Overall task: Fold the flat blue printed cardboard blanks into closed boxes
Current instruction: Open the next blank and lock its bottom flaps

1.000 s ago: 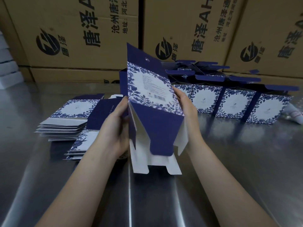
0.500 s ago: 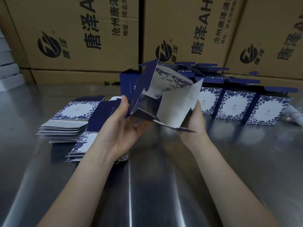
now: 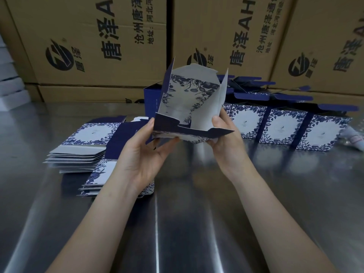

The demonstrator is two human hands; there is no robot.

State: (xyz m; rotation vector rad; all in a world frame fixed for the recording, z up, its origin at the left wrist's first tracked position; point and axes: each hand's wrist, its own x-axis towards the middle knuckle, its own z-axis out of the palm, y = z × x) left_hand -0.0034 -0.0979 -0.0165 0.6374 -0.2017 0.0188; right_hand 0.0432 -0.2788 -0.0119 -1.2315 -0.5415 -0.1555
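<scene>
I hold a half-opened blue floral box blank (image 3: 189, 107) above the steel table, its open end turned toward me so the pale inside shows. My left hand (image 3: 145, 150) grips its lower left corner, thumb against the dark blue flap. My right hand (image 3: 226, 134) grips the right side, thumb on the inner wall. Dark blue flaps stick out at the near edge. Two stacks of flat blanks (image 3: 82, 152) lie at the left. A row of folded boxes (image 3: 283, 127) with raised lids stands at the right rear.
The steel table (image 3: 177, 223) stretches toward me. Large brown shipping cartons (image 3: 98, 46) wall off the back. A dark blue box (image 3: 152, 99) stands behind the held blank. A white object (image 3: 354, 138) lies at the far right edge.
The blank has been swung up from hanging flaps-down to lying with its open end facing me and has opened into a tube. Both hands shifted to its lower corners.
</scene>
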